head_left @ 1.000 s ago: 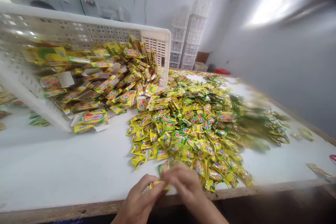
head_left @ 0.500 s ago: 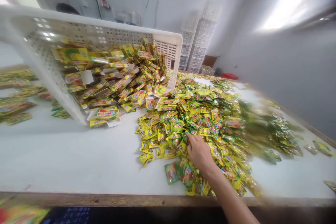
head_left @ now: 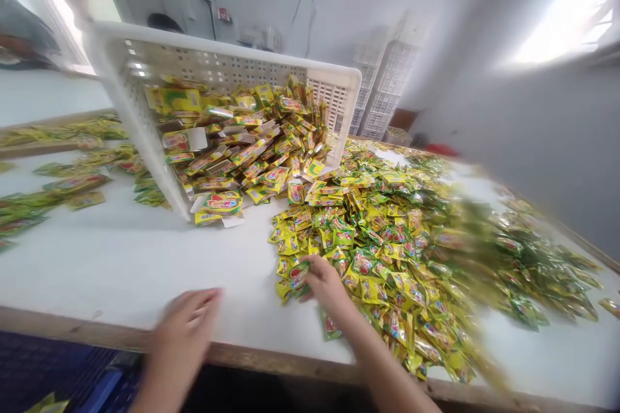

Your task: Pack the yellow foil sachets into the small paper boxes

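Observation:
My right hand [head_left: 325,282] is closed with its fingertips on a small green and yellow snack packet [head_left: 299,275] at the near left edge of a heap of packets [head_left: 382,248]. Farther left, my left hand [head_left: 184,322] is over the front edge of the white table [head_left: 111,258]. Motion smears it, but the fingers look stretched out, with a gap between them and nothing visible in them. Behind both hands, a white plastic basket [head_left: 223,47] lies tipped on its side, with yellow cardboard boxes [head_left: 252,148] spilling toward its open mouth.
Below the table's wooden edge [head_left: 256,361], a blue crate [head_left: 77,368] sits at the lower left. More packets [head_left: 72,184] lie at the left, and a blurred pile [head_left: 523,258] lies at the right. Stacked white crates [head_left: 382,84] stand by the back wall. A person's arm shows at the far left.
My left hand has come into view at the lower left. My right hand has moved left over the heap and now grips a packet at its edge. The view has turned left.

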The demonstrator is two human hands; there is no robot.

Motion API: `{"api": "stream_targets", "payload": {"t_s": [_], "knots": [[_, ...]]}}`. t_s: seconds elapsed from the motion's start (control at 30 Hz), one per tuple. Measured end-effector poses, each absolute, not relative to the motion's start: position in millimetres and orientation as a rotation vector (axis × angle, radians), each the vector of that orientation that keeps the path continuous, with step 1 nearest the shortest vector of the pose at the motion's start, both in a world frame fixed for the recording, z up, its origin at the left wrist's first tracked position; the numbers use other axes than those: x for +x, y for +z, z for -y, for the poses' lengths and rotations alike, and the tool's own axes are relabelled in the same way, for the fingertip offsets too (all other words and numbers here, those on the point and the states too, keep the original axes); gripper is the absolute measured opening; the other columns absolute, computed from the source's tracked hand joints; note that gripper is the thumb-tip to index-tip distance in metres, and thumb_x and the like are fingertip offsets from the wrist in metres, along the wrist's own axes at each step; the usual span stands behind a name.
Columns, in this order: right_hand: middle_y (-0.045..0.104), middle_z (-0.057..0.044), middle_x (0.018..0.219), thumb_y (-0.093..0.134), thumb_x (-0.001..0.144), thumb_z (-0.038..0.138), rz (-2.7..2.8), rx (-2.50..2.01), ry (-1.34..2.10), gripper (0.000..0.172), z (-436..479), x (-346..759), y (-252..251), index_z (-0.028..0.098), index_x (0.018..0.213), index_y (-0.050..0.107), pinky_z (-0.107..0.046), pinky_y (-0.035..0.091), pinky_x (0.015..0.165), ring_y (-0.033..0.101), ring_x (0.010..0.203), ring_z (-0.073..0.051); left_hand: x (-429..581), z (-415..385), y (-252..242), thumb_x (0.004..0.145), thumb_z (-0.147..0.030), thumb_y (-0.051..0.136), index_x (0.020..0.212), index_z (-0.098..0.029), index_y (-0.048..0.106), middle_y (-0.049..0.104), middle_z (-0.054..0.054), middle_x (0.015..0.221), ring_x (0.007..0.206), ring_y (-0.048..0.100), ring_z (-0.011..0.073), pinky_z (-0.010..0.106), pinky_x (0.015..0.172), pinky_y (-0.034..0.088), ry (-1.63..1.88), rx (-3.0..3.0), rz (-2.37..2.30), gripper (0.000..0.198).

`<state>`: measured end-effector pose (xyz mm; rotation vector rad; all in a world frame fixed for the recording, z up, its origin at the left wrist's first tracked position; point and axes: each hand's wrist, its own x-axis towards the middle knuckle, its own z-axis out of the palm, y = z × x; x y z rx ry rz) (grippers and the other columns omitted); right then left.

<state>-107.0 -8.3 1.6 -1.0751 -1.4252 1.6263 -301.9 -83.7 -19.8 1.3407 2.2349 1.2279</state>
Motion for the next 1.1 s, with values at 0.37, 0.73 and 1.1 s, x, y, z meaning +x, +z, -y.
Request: {"api": "stream_targets", "payload": {"t_s": [0.37, 0.73, 1.1], "knots": [[0.067, -0.003, 0.089, 0.08, 0.069, 0.038, 1.179, -1.017, 1.721, 0.038, 28.0, -64.5, -1.5, 0.018, 0.096, 0.063, -0.018, 0.044, 0.045, 0.059, 0.064, -0.013, -236.9, 65.8, -26.7, 0.077, -0.033, 0.066, 0.088, -0.022, 0.059, 0.062, -0.004, 0.066, 0.061, 0.057, 0.0163, 0.025, 0.059, 0.04, 1.236, 1.193, -1.618, 0.017], [0.068, 0.003, 0.075, 0.067, 0.072, 0.008, 2.067, -0.969, 1.368, 0.014, 48.7, -47.1, 10.0, 0.02, 0.079, 0.071, -0.023, 0.047, 0.07, 0.062, 0.073, -0.015, -236.9, 86.0, -9.0, 0.08, -0.036, 0.071, 0.113, -0.02, 0.058, 0.069, -0.001, 0.072, 0.07, 0.062, 0.0153, 0.021, 0.06, 0.042, 1.31, 0.832, -1.34, 0.039], [0.063, -0.002, 0.09, 0.069, 0.071, 0.008, 2.16, -1.084, 0.885, 0.015, 38.9, -51.1, 22.9, 0.02, 0.077, 0.065, -0.026, 0.045, 0.073, 0.06, 0.084, -0.019, -222.4, 92.9, 10.8, 0.078, -0.026, 0.07, 0.091, -0.015, 0.077, 0.078, 0.008, 0.083, 0.079, 0.071, 0.0233, 0.031, 0.072, 0.054, 1.12, 1.13, -1.264, 0.019]]}}
